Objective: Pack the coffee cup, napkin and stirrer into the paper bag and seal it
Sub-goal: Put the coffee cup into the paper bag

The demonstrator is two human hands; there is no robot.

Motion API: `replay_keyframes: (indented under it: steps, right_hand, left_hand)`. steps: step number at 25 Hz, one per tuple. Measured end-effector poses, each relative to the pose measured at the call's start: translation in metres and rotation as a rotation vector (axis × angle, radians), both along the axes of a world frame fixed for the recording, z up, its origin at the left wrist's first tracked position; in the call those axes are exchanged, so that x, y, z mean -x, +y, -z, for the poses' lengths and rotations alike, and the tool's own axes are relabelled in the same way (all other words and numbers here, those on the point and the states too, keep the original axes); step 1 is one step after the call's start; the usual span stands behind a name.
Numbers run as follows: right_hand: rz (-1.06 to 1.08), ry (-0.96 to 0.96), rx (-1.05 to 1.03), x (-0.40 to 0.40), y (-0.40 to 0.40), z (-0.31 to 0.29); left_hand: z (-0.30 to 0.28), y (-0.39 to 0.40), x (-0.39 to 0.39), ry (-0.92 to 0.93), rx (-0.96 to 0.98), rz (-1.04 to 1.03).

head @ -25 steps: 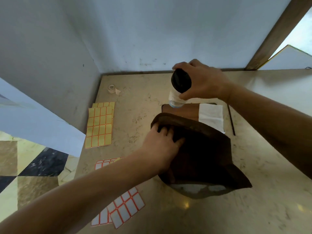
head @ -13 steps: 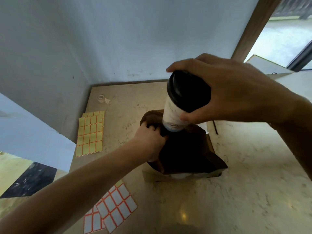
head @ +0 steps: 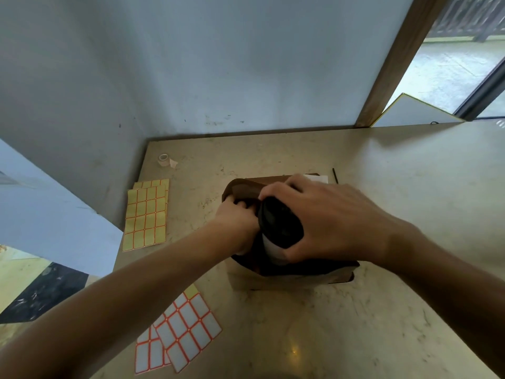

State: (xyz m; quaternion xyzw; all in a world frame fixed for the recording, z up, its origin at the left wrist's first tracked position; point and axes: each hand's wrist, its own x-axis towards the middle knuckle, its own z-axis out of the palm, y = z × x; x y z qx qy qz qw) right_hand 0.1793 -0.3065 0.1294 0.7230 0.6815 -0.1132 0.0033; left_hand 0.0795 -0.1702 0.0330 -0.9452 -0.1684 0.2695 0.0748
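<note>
A brown paper bag stands open on the marble counter. My left hand grips the bag's left rim and holds its mouth apart. My right hand clasps the white coffee cup by its black lid; the cup sits partly down inside the bag's mouth. Behind the bag, a corner of the white napkin shows past my fingers. The thin black stirrer lies just right of the napkin, mostly hidden.
Yellow label sheets lie left of the bag. White label sheets lie near the counter's front left edge. A small tape roll sits in the back left corner by the wall. The counter drops off on the left.
My right hand has lowered the cup from above the bag into its mouth. My left hand has kept its hold on the bag's rim.
</note>
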Motion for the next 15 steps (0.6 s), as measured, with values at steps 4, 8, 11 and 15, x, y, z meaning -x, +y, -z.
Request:
replay_keyframes:
  steps: [4,8,11,15]
  right_hand:
    - [-0.015,-0.026,0.120,0.007,0.012,0.041]
    - [-0.011,-0.086,0.206,0.003,0.025,0.066]
    - [-0.014,-0.190,0.294,0.000,0.030,0.082]
    - [-0.082,-0.392,0.466,-0.001,0.039,0.105]
  left_hand:
    - [-0.004,-0.004,0.001,0.074,-0.120,0.059]
    - [-0.001,-0.004,0.011,0.040,-0.198,0.083]
    - [-0.001,-0.003,0.021,-0.073,-0.210,0.118]
    - [-0.002,-0.009,0.031,-0.142,-0.190,0.158]
